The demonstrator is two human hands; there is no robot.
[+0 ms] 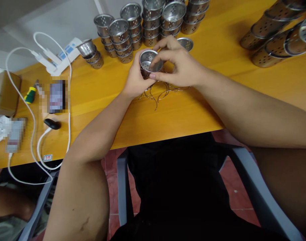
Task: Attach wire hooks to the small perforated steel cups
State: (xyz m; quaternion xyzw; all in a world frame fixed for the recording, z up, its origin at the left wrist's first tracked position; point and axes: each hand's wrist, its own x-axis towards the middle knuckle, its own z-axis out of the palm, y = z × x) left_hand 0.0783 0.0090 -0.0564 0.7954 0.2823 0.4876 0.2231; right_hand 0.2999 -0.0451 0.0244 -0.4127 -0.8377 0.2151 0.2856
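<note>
A small perforated metal cup [144, 59] is held above the table, its mouth tilted up toward me. My left hand [134, 78] is closed around its left side, the fingers mostly hidden behind it. At the cup's right rim, my right hand [179, 63] pinches, with the thumb on the near outside and a fingertip reaching over the opening. Thin curved metal wires [163, 95] lie on the table just below both hands. Behind my right hand, a round metal piece with holes [186, 43] is partly covered.
Stacks of perforated cups [122, 43] line the back; more stacks [273, 47] lean at the right. A short stack [92, 55] stands near a white power strip [64, 57]. Left are white cables [70, 127], a screwdriver [30, 95] and a cardboard box [7, 95]. Another person's limb [12, 202] shows lower left.
</note>
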